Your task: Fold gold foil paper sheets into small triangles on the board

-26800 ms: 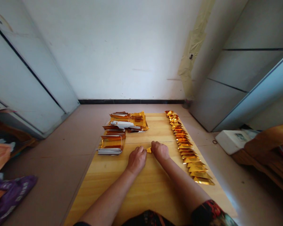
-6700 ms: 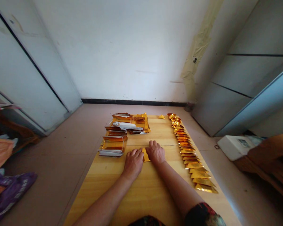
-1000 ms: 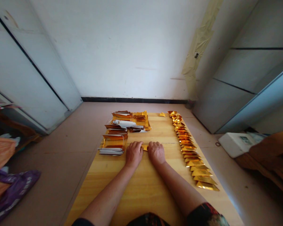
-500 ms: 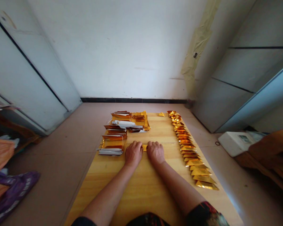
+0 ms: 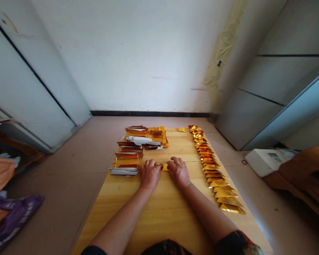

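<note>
You're holding a folded gold foil strip [image 5: 164, 167] down on the wooden tabletop [image 5: 151, 219] — your left hand [image 5: 150, 174] and right hand [image 5: 178, 172] are resting on either end of it, though I can't tell whether either grip is clenched. Stacks of gold foil sheets [image 5: 129, 161] are sitting just left of your left hand, and a row of folded gold foil triangles [image 5: 212, 166] is running down the tabletop's right side.

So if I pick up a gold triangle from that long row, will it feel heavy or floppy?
Probably very light: the gold foil triangle looks thin and folded. Its sharp creases suggest it's crisp, but a squeeze could crush it. Being flat, it probably won't roll on the wooden table.
</note>
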`<state>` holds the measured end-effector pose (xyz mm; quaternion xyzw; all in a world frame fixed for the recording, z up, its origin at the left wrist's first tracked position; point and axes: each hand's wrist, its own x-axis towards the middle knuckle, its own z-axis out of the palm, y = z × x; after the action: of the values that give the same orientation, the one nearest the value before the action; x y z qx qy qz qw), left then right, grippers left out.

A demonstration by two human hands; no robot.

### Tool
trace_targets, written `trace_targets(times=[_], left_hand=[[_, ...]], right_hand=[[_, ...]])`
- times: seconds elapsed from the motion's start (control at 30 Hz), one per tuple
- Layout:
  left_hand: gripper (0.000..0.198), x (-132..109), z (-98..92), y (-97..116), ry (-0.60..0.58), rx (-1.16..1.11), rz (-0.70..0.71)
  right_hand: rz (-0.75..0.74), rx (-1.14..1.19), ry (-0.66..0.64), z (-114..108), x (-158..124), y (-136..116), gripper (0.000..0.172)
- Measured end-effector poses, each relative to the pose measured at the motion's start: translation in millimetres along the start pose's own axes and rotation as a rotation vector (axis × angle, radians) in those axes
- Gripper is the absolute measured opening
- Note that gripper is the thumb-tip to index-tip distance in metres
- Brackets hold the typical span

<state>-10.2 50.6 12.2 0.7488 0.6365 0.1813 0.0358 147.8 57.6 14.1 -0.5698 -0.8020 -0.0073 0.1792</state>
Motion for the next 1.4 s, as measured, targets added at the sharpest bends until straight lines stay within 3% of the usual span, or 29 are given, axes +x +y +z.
trace_targets(times=[0.23,0.43,0.67,1.07,1.2,1.4], left_hand=[[0.022,1,-0.6,-3,-0.006,-0.01,-0.012],[0.021,2,0.9,-4,-0.022,-0.022,-0.038],[0.026,-1,1.3,-6,-0.017,-0.045,-0.021],[0.026,-2,2.3,-4,-0.015,-0.024,-0.027],[0.026,-3,1.0,-4,-0.023,0.001,-0.02],[0.027,-3,0.0,-3,-0.024,0.009,-0.037]], right_hand=[[-0.125,0.021,-0.027,5,2,-19,0.018],[-0.232,-0.007,-0.065,-1,-11,-9,0.021],[-0.225,0.007,-0.061,-4,-22,4,0.025],[-0.131,-0.012,-0.081,-14,-24,6,0.024],[-0.128,-0.008,-0.067,-10,-22,-5,0.039],[-0.183,0.018,-0.194,-4,-22,-10,0.048]])
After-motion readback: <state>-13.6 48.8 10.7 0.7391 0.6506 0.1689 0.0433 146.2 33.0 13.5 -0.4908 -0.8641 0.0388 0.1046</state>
